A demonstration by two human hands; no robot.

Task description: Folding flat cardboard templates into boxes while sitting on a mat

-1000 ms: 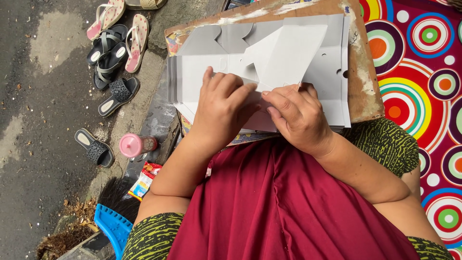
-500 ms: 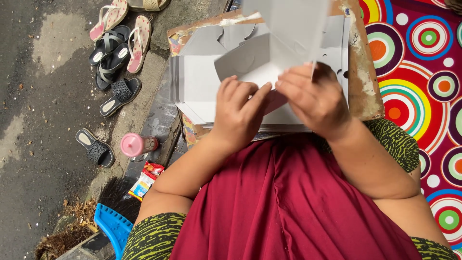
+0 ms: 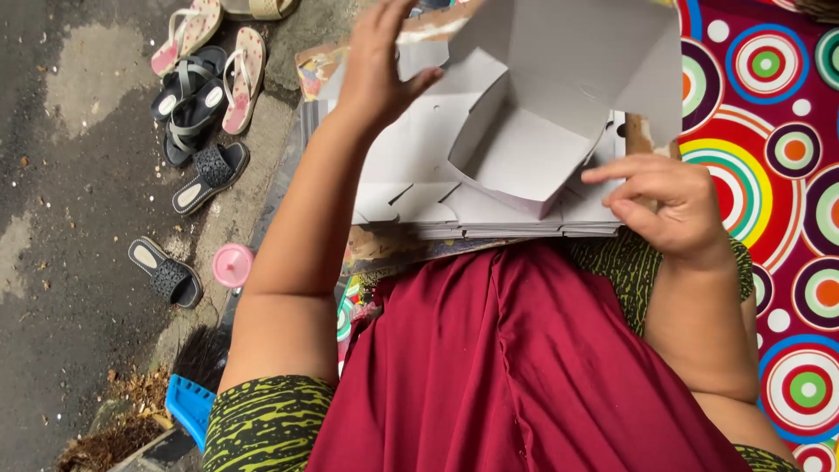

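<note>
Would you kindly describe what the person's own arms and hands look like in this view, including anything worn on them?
Both forearms are bare. The left hand and right hand show no gloves, and no rings, bangles or watch are visible. Short sleeves of green fabric with a black wavy pattern cover the upper arms, ending near the elbows. A dark red cloth lies over the lap between the arms.

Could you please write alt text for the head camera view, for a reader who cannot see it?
A half-folded white cardboard box stands on a stack of flat box blanks on a person's lap, left hand raised, right hand beside it. Sandals lie on the pavement.
</note>
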